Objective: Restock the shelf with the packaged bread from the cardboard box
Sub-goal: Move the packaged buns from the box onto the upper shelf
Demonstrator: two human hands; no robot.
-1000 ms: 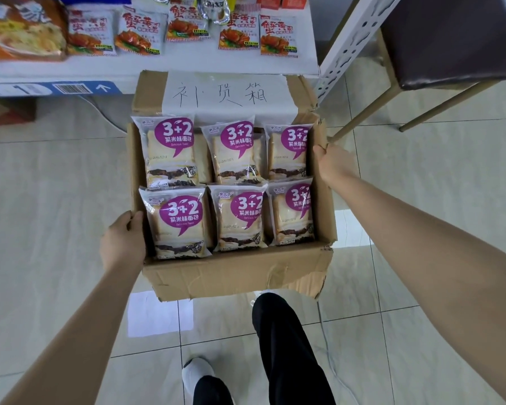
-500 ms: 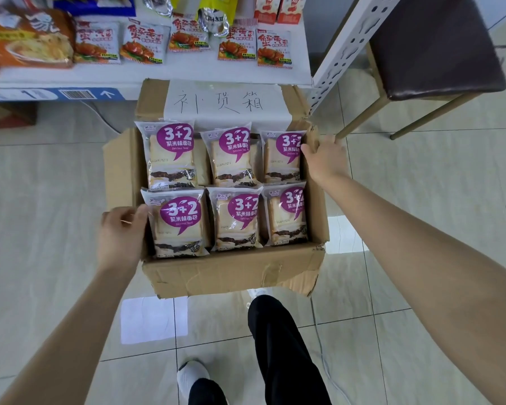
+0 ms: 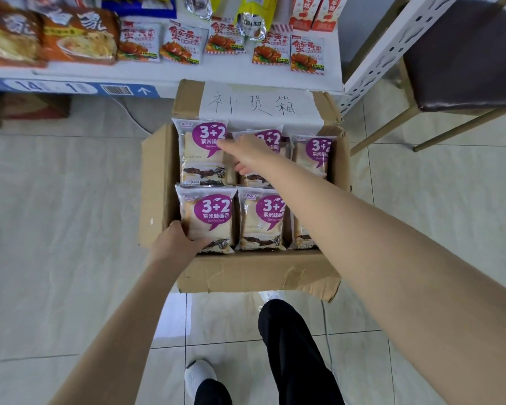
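An open cardboard box [image 3: 246, 273] sits on the floor below the white shelf [image 3: 187, 74], holding two rows of bread packs with purple "3+2" labels. My left hand [image 3: 181, 241] grips the lower left corner of the front-left bread pack [image 3: 214, 211]. My right hand [image 3: 246, 156] lies over the back-middle bread pack [image 3: 270, 140], its fingers stretched to the gap beside the back-left pack [image 3: 202, 153]. Whether it holds anything I cannot see. The front-middle pack [image 3: 263, 220] and back-right pack [image 3: 314, 156] lie untouched.
Orange snack packets [image 3: 184, 45] and larger orange bags [image 3: 76, 39] lie on the shelf. A white perforated shelf upright [image 3: 377, 57] and a dark-seated chair [image 3: 462, 54] stand to the right. My leg [image 3: 289, 346] and white shoe [image 3: 200, 375] are just behind the box.
Both hands left the box's side walls and moved inside: the left onto the front-left pack, the right across to the back-middle pack. The left flap has folded outward.
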